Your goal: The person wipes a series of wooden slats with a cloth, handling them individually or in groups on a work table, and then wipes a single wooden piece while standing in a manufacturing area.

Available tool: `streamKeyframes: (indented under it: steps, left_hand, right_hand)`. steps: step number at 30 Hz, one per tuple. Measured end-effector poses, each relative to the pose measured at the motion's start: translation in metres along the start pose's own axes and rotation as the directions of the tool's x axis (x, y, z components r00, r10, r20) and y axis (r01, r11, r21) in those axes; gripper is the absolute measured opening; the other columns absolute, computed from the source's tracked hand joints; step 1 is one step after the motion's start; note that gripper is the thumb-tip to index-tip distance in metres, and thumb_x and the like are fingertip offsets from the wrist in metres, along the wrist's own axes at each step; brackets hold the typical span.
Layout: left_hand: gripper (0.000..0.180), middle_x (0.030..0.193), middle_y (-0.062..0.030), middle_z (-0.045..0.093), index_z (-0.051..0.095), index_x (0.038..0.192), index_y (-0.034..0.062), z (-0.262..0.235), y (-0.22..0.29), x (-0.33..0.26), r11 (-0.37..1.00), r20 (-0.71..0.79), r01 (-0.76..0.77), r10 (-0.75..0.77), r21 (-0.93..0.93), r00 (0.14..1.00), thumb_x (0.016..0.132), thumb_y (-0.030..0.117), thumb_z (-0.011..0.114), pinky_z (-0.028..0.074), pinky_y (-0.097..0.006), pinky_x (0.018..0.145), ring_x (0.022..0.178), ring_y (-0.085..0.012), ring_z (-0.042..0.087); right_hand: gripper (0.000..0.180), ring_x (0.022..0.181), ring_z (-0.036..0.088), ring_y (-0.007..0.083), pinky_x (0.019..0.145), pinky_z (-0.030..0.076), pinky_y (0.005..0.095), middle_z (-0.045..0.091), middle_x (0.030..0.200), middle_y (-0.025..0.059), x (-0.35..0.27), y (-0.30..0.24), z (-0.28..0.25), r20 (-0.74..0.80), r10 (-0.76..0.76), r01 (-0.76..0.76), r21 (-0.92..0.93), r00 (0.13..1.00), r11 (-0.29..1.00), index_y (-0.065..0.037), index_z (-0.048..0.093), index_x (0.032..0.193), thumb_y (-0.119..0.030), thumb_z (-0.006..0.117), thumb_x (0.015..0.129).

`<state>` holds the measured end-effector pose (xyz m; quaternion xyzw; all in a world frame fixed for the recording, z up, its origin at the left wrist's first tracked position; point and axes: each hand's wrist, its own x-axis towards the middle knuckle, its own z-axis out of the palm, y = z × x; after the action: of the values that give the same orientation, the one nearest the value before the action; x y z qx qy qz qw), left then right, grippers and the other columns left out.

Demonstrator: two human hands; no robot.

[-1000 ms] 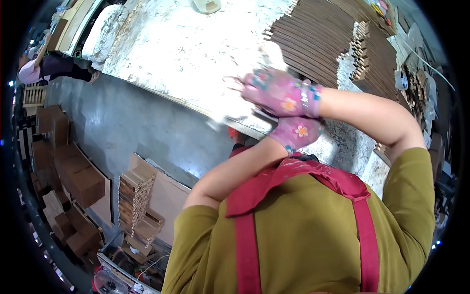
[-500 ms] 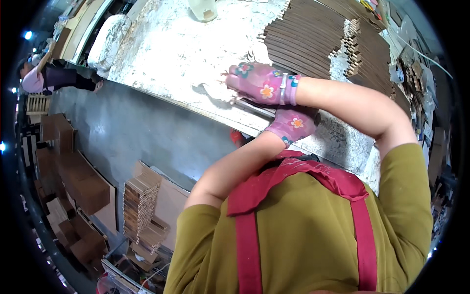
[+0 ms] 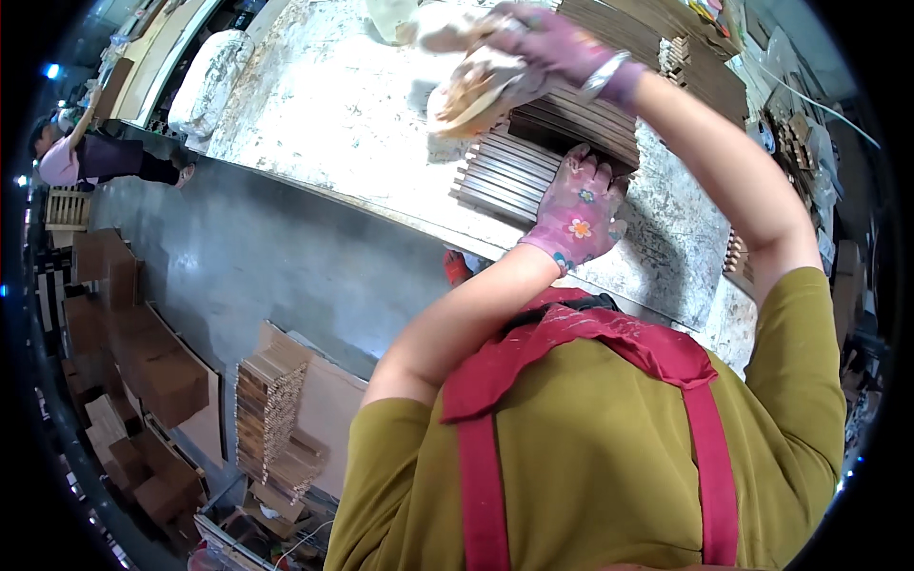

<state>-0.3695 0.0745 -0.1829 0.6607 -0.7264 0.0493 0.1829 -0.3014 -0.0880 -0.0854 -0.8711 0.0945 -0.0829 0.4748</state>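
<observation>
A row of dark wooden slats [image 3: 505,176] lies side by side on a white, stained workbench [image 3: 324,124]. My left hand [image 3: 576,205], in a pink flowered glove, presses flat on the near end of these slats. My right hand [image 3: 543,43], in a purple glove, is over the far side of the slats and grips a pale, blurred pad or cloth [image 3: 471,90]. Behind the row is a larger stack of dark slats [image 3: 609,124]. My olive shirt and red apron straps fill the lower picture.
Another person in a pink top [image 3: 71,157] stands at the far left on the grey floor. A white sack [image 3: 209,81] lies by the bench's far corner. Stacked wooden pieces [image 3: 271,409] and brown boxes [image 3: 143,362] sit on the floor at my left.
My hands were together at the bench edge. The right hand has swung up and away with the pale pad, and the left hand now lies flat on the slats.
</observation>
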Motion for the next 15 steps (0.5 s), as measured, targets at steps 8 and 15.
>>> streamKeyframes:
  steps: [8,15]
  left_hand:
    - [0.052,0.137,-0.0142,0.052,0.052,0.135,0.0129,0.021,0.008,-0.001,0.814,0.376,0.287,-0.092,-0.505,0.922,0.094,0.043,0.046,0.027,-0.042,0.115,0.130,-0.0281,0.045]
    - [0.052,0.142,-0.0142,0.049,0.048,0.138,0.0116,0.014,0.007,-0.006,0.906,0.243,0.199,-0.112,-0.373,0.964,0.095,0.040,0.046,0.033,-0.042,0.110,0.131,-0.0289,0.047]
  right_hand:
    - [0.040,0.100,0.062,0.0330,0.083,0.052,0.0422,0.060,0.113,0.0176,-0.099,0.012,0.025,0.452,-0.270,0.453,-0.365,0.850,0.814,-0.004,0.057,0.124,-0.024,0.061,0.090]
    - [0.024,0.095,0.062,0.0351,0.077,0.052,0.0460,0.059,0.103,0.0170,-0.047,-0.010,0.103,0.304,-0.249,0.376,-0.497,0.919,0.782,-0.004,0.056,0.105,-0.016,0.059,0.085]
